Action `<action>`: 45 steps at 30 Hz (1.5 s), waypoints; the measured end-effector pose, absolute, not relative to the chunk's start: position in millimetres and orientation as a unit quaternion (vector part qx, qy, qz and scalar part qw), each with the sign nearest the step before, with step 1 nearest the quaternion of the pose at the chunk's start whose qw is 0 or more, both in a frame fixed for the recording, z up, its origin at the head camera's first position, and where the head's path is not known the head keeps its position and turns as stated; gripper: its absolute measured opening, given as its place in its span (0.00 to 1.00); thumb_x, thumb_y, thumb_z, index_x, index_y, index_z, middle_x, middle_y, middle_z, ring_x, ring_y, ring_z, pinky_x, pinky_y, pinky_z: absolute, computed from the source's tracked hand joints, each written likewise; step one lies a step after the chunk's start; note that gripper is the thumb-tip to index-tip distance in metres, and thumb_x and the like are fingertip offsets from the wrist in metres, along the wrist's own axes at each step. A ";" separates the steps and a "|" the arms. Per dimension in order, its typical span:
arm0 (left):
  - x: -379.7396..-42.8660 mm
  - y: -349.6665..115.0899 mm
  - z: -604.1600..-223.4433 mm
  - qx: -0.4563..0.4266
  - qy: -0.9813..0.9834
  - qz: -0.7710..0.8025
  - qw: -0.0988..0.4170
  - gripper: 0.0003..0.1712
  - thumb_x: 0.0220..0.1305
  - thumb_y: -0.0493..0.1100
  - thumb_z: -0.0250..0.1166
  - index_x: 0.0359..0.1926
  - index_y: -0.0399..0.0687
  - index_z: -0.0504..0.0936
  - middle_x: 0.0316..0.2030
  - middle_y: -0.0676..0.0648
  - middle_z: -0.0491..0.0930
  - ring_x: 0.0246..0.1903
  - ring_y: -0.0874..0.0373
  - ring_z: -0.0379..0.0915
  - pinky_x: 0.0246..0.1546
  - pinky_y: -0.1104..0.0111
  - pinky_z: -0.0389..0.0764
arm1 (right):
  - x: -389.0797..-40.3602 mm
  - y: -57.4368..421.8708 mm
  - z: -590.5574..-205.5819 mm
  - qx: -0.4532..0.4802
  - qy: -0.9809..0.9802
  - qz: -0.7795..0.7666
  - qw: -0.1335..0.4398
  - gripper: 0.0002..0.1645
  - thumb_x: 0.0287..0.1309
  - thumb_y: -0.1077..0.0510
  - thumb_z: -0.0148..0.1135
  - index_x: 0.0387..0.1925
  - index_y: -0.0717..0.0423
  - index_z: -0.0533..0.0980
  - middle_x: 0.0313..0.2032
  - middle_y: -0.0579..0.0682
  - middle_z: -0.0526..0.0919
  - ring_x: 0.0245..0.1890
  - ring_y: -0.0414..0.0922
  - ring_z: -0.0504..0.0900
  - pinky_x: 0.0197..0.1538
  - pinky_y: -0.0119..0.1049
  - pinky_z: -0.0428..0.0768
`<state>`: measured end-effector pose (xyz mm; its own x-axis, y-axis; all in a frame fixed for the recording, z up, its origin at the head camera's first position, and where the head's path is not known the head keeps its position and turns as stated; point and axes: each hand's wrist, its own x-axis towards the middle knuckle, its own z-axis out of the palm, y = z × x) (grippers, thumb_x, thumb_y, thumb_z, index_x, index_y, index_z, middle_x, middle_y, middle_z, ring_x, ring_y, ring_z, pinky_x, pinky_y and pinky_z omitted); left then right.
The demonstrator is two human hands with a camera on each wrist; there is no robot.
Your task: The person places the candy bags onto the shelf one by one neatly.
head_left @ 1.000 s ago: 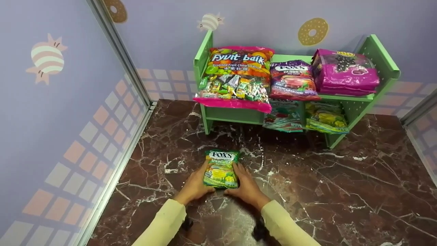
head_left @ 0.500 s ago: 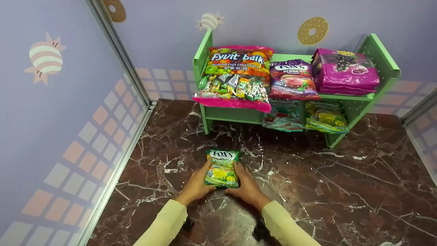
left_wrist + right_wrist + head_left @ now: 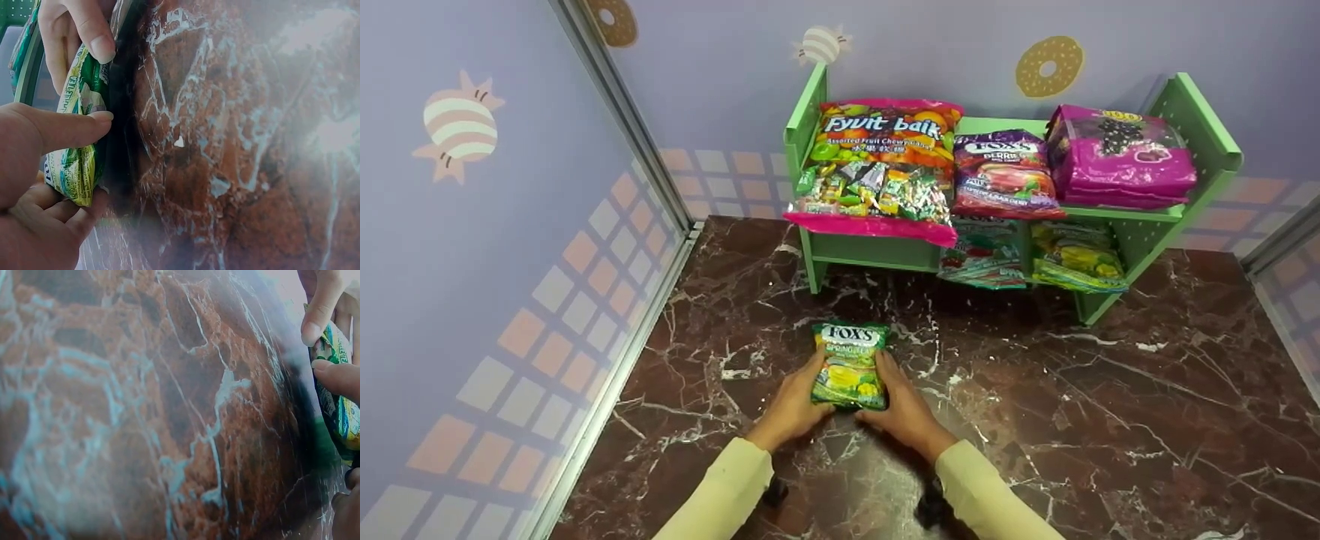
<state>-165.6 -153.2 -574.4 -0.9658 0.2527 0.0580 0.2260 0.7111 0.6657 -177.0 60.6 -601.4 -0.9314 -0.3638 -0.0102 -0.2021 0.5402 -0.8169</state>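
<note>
A green and yellow Fox's Spring Tea candy bag (image 3: 849,375) is held upright-facing, front to me, just above or on the dark marble surface (image 3: 1005,420). My left hand (image 3: 793,401) grips its left side and my right hand (image 3: 907,409) its right side. In the left wrist view, the left thumb (image 3: 84,128) lies on the bag's near edge (image 3: 93,98), with fingers curled beneath. The right wrist view shows both thumbs against the bag's near edge (image 3: 329,391). The far edge of the bag is hidden in both wrist views.
A green two-tier shelf (image 3: 877,253) stands behind. On top lie a Fyvit baik bag (image 3: 881,169), a purple Fox's Berries bag (image 3: 1003,176) and a magenta pack (image 3: 1121,161). Below are a teal bag (image 3: 982,251) and a yellow-green bag (image 3: 1078,255). Walls flank both sides.
The candy bag and both hands have shifted slightly; the bag sits a little higher and to the right in the head view. Both hands keep their grip.
</note>
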 end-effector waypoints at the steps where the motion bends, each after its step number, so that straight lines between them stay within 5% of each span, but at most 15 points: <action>1: -165.7 -152.8 -574.0 0.130 0.925 0.357 0.019 0.56 0.51 0.34 0.73 0.76 0.43 0.50 0.70 0.38 0.61 0.65 0.41 0.65 0.65 0.53 0.69 | -176.9 60.8 -601.0 -0.162 0.873 -0.450 0.089 0.65 0.46 0.50 0.76 0.76 0.54 0.45 0.76 0.60 0.44 0.75 0.60 0.47 0.74 0.56 0.51; 45: -179.1 -133.9 -543.9 0.149 0.923 0.355 -0.017 0.56 0.53 0.37 0.73 0.76 0.41 0.48 0.72 0.38 0.59 0.66 0.43 0.64 0.65 0.55 0.70 | -187.9 79.9 -571.9 -0.184 0.867 -0.463 0.018 0.60 0.52 0.53 0.72 0.76 0.54 0.45 0.75 0.61 0.47 0.73 0.58 0.55 0.72 0.52 0.58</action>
<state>-179.1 -133.9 -543.9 -0.9549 0.2638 0.1367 0.2874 0.7040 0.6494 -187.9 79.9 -571.9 -0.9317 -0.3359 0.1381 -0.3018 0.5044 -0.8090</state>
